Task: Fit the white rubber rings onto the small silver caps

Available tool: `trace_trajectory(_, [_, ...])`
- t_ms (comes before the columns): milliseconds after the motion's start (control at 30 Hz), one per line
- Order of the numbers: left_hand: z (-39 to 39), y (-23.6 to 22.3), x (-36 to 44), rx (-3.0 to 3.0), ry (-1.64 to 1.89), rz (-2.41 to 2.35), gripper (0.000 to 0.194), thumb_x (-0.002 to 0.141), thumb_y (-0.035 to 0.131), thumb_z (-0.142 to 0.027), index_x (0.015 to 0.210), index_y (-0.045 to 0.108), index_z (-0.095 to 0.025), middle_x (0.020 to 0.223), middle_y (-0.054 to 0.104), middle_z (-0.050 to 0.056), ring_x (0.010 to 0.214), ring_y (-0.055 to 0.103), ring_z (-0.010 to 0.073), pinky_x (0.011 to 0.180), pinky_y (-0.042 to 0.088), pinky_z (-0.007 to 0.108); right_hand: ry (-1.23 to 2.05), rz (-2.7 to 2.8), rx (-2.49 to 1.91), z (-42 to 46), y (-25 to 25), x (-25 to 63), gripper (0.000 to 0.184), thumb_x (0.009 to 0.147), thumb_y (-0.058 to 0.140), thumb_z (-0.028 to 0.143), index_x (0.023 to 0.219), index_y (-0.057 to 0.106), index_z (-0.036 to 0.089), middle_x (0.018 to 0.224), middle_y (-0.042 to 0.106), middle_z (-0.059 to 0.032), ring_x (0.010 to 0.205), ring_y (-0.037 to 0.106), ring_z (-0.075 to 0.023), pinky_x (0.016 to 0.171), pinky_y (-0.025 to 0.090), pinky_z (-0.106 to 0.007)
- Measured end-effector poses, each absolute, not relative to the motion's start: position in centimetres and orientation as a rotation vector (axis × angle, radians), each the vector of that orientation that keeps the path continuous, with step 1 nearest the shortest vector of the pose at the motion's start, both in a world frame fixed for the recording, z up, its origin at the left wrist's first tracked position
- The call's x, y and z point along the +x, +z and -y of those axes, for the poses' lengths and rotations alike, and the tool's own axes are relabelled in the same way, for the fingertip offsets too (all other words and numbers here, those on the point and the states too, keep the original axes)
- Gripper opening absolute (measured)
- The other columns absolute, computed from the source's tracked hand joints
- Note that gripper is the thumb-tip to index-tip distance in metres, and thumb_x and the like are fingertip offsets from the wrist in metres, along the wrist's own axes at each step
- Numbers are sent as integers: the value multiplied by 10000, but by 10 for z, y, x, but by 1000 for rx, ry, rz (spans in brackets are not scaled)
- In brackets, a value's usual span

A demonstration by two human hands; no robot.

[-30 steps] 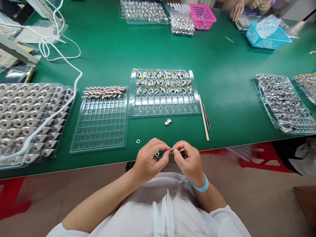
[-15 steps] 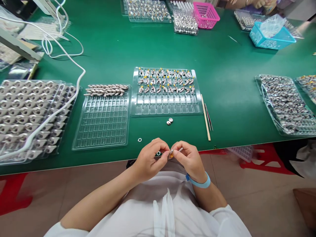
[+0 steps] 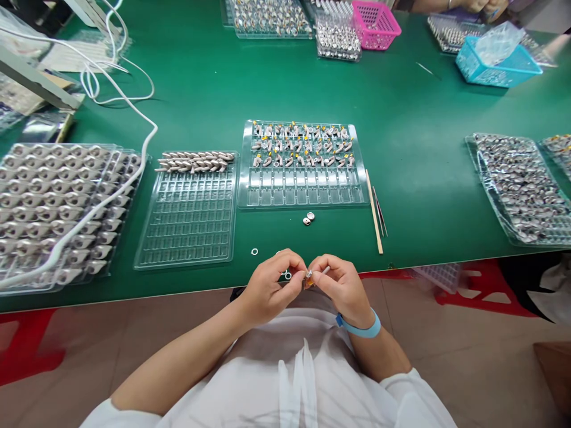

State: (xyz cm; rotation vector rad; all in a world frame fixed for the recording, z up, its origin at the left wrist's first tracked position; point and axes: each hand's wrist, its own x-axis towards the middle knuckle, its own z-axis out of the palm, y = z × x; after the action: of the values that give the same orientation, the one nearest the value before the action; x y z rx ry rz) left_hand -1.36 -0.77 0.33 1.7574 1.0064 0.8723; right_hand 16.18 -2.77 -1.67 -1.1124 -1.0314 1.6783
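My left hand (image 3: 270, 285) and my right hand (image 3: 341, 284) meet at the table's near edge, both pinched round one small silver part (image 3: 308, 274) with a yellow bit under it. A thin silver stem sticks out past my right fingers. Just beyond them lie small rings (image 3: 254, 251) and two round silver caps (image 3: 308, 219) on the green table (image 3: 200, 101). Farther out stands a clear tray (image 3: 303, 190) with three rows of silver parts with yellow tips. To its left a second clear tray (image 3: 187, 226) holds one row of grey parts.
A wooden stick (image 3: 374, 211) and tweezers lie right of the middle tray. Full trays of silver parts (image 3: 53, 202) sit at left under a white cable (image 3: 111, 196), more at right (image 3: 517, 184). Pink (image 3: 377, 24) and blue (image 3: 499, 65) baskets stand at the back, by another person's hands.
My hands have stayed together at the table edge. The part between my fingers has turned, so a yellow bit now shows. The view has drifted slightly.
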Motion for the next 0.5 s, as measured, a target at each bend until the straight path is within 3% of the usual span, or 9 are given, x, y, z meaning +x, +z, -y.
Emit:
trace_trajectory(133, [2, -2, -17, 1897, 888, -1151, 123, 871, 512, -108, 780, 559, -175, 747, 617, 8, 681, 570, 116, 643, 459, 222, 1718, 1064, -1083, 29, -15, 163, 129, 854, 640, 270, 755, 616, 191, 746, 653, -22, 685, 602, -148, 681, 496, -294])
trace_trajectory(300, [-17, -17, -38, 2285, 886, -1495, 101, 846, 521, -113, 797, 595, -163, 763, 643, 48, 743, 585, 190, 669, 479, 306, 1661, 1126, -1090, 29, -10, 172, 140, 857, 627, 266, 740, 612, 191, 740, 652, -25, 660, 593, -144, 612, 455, -273])
trace_trajectory(500, [-39, -20, -40, 2458, 700, -1549, 287, 805, 440, -8, 955, 654, -126, 886, 679, 102, 845, 596, 241, 720, 523, 360, 1568, 1150, -1187, 30, -14, 183, 134, 862, 612, 257, 745, 593, 196, 767, 647, -20, 671, 598, -142, 606, 454, -268])
